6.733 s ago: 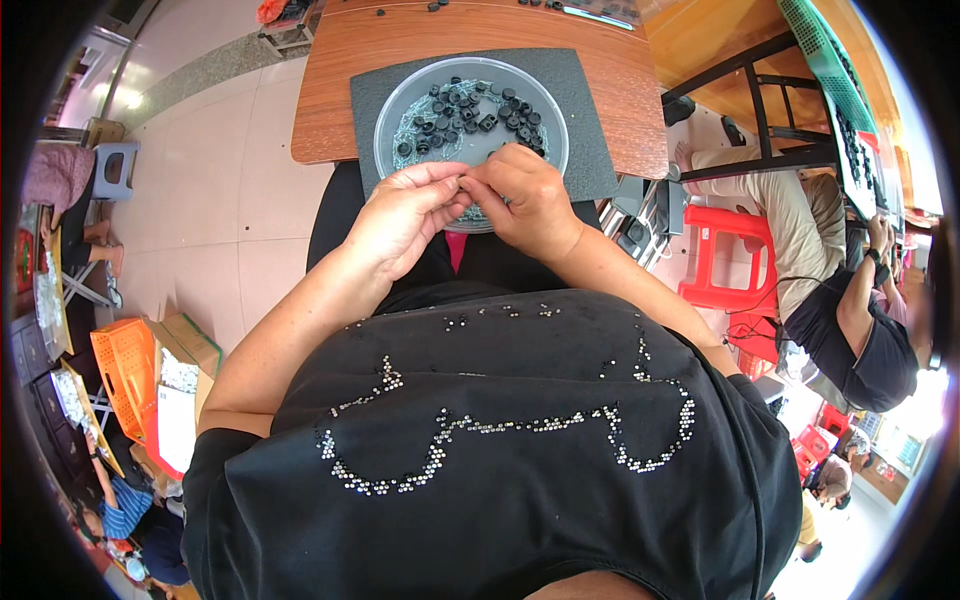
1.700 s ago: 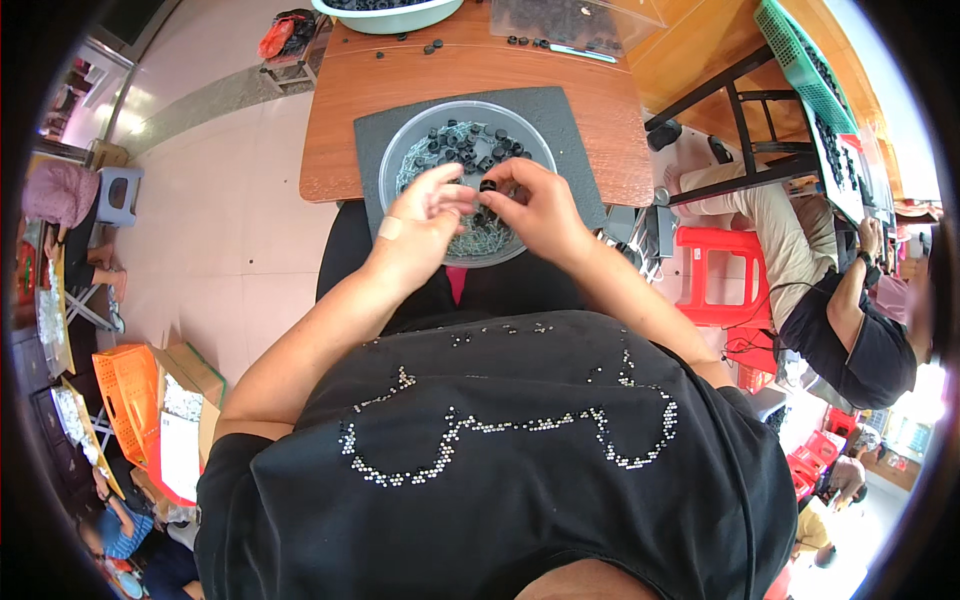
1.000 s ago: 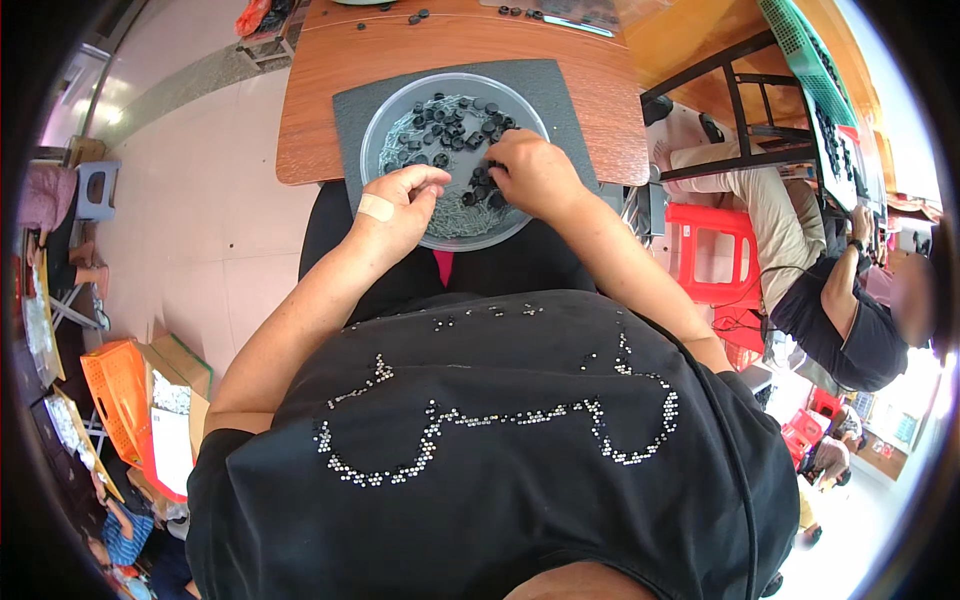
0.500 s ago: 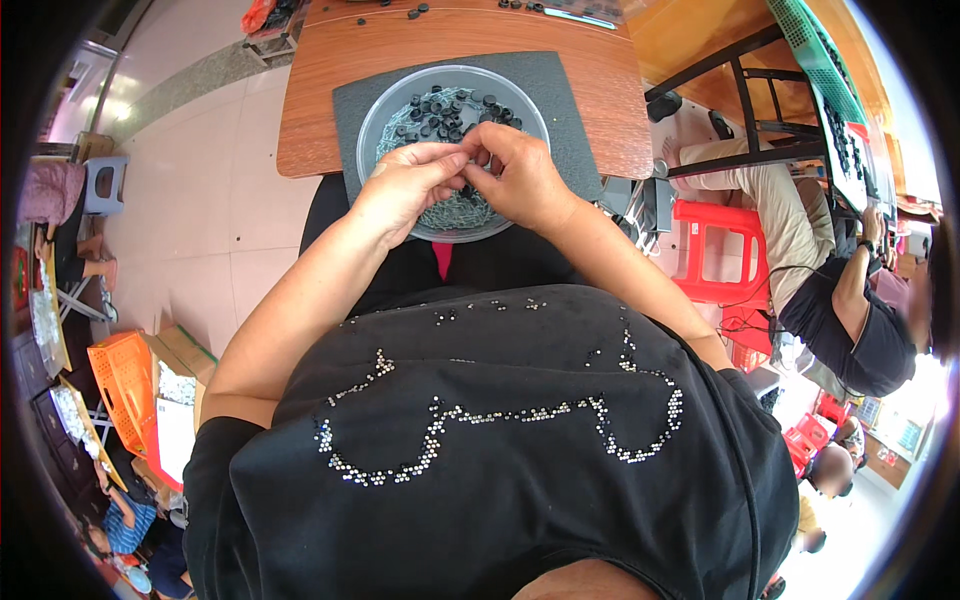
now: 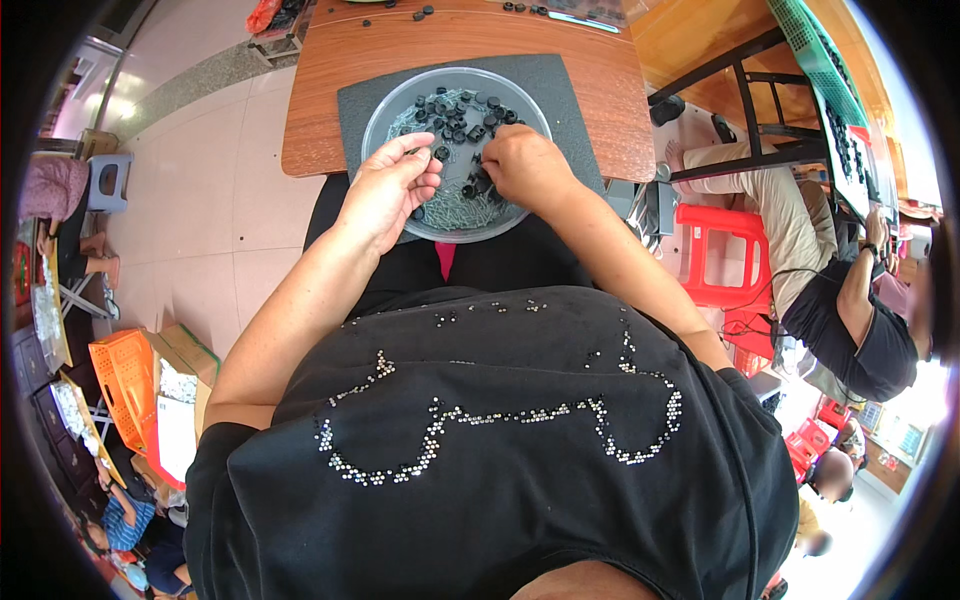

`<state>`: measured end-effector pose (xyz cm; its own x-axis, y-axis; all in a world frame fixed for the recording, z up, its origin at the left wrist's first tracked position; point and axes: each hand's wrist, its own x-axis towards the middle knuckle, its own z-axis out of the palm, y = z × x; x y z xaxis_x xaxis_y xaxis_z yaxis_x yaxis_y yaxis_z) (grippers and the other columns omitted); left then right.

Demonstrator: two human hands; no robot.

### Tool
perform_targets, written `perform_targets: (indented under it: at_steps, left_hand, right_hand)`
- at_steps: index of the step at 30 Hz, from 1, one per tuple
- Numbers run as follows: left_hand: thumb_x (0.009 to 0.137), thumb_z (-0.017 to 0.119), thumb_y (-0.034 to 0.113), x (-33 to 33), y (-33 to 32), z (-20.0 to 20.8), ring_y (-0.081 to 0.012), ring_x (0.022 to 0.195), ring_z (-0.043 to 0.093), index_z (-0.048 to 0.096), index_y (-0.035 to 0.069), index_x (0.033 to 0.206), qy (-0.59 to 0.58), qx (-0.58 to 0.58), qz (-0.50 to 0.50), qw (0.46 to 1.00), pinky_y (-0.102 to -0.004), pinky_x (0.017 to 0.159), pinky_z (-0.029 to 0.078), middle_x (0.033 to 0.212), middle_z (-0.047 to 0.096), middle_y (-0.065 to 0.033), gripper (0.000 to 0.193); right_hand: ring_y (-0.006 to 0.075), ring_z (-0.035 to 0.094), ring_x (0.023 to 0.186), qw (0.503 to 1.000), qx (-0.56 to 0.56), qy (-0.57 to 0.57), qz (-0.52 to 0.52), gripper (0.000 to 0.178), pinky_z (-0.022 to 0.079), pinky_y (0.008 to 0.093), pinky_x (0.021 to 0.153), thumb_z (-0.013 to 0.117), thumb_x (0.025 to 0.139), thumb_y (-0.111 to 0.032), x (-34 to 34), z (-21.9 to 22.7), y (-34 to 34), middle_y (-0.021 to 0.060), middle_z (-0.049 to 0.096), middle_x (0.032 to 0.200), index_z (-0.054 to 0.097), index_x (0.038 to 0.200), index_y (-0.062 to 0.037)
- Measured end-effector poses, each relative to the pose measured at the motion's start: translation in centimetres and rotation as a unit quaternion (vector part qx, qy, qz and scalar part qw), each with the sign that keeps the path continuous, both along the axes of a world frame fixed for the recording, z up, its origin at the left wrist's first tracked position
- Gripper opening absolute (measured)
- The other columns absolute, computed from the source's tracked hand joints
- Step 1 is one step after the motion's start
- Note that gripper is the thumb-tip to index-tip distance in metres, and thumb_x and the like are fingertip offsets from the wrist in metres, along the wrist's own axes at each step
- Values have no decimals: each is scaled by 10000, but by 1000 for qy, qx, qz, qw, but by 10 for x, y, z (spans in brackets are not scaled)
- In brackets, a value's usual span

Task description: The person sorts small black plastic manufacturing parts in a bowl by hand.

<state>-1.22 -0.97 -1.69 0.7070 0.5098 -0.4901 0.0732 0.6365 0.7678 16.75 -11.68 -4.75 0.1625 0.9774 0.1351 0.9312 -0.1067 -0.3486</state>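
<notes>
A round, translucent basin [image 5: 392,97] sits on a dark grey mat [image 5: 572,95] at the table's near edge. Inside it lie many small black round caps [image 5: 459,123] and a layer of thin silver screws or pins [image 5: 462,212]. Above the basin's left side, my left hand [image 5: 388,187] has thumb and forefinger pinched together; a small dark bit shows at the tips, too little to name. Inside the right half, my right hand [image 5: 527,167] is curled down among black parts, its fingertips partly hidden. What it grips cannot be made out.
The brown wooden table [image 5: 480,35] bears loose black caps and a flat light-coloured strip [image 5: 583,21] at its far side. A red plastic stool [image 5: 722,255] stands to the right, near a seated person [image 5: 850,320]. Orange crates [image 5: 122,385] are at the left.
My hands were together over the basin's middle, fingertips meeting. They have parted: the left drew slightly left, and the right went right and down onto the black parts.
</notes>
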Motion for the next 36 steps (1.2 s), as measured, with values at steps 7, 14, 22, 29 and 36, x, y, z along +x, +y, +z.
perform_targets:
  at_steps: [7,14,22,29,36]
  left_hand:
    - [926,564,150,-2,5,-6,-98,779,576,566,75,1019,-20,-14,-5,1000,-225,706,487,887,613,-37,119]
    - [924,566,140,-3,7,-8,-102,790,586,572,69,1030,-16,-24,4,1000,-227,710,492,889,620,-37,127]
    - [913,567,99,-3,5,-10,-113,824,600,563,33,1057,-11,-12,-7,1000,-222,730,499,950,627,-74,158]
    - [913,569,99,-3,4,-9,-116,833,606,557,25,1064,-13,-16,-6,1000,-218,729,502,954,633,-78,169]
    - [916,575,126,-8,6,-8,-120,811,613,557,14,1075,-62,-99,-15,993,-218,714,512,935,635,-78,196]
  right_hand:
    - [294,612,849,999,12,-29,-11,86,513,399,738,598,757,-119,-3,2,3,112,624,811,665,755,-63]
    - [303,621,835,999,4,26,-30,82,517,410,720,594,751,-108,5,11,-1,111,636,817,664,757,-67]
    - [302,620,878,998,-64,-22,9,104,517,396,747,608,740,-121,-5,6,4,128,635,847,679,779,-56]
    - [301,611,900,998,-38,-45,17,84,515,377,763,616,732,-87,-13,3,2,131,631,869,662,788,-46]
    - [88,616,722,889,32,454,-48,41,489,219,672,652,821,-21,-17,25,2,35,658,823,626,848,-4]
